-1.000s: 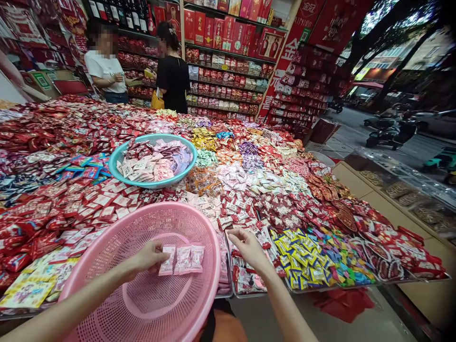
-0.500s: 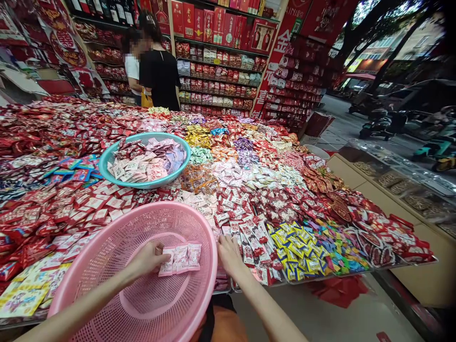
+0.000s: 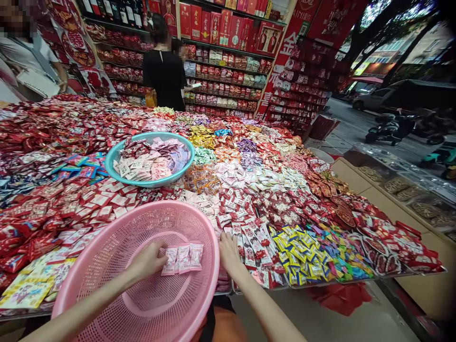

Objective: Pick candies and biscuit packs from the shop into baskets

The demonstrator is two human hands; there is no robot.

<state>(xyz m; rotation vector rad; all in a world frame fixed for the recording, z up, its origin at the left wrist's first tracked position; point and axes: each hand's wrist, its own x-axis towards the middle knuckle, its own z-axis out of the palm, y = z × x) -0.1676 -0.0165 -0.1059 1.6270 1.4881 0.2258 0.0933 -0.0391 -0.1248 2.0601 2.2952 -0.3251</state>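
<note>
In the head view my left hand point(image 3: 151, 259) reaches inside a pink plastic basket point(image 3: 213, 270). Its fingers are closed on the left end of a row of several small pink-and-white wrapped candies point(image 3: 183, 258), held above the basket's perforated bottom. Just outside the basket's right rim is my right hand point(image 3: 230, 251), bent down onto the candy pile. Its fingers are curled among pale pink packets point(image 3: 206, 204) and red-and-white candies point(image 3: 251, 240); what lies under the fingertips is hidden.
A turquoise basket point(image 3: 192, 159) with mixed candies stands on the heaped display. Yellow-and-blue packets point(image 3: 299, 251) lie at the front right. Clear-topped bins point(image 3: 395, 185) stand at right. A person in black point(image 3: 166, 78) faces the shelves; another person point(image 3: 39, 66) stands at far left.
The view has shifted slightly, so things sit a bit further right. Both hands keep nearly the same place at the basket. A person has come into view at far left.
</note>
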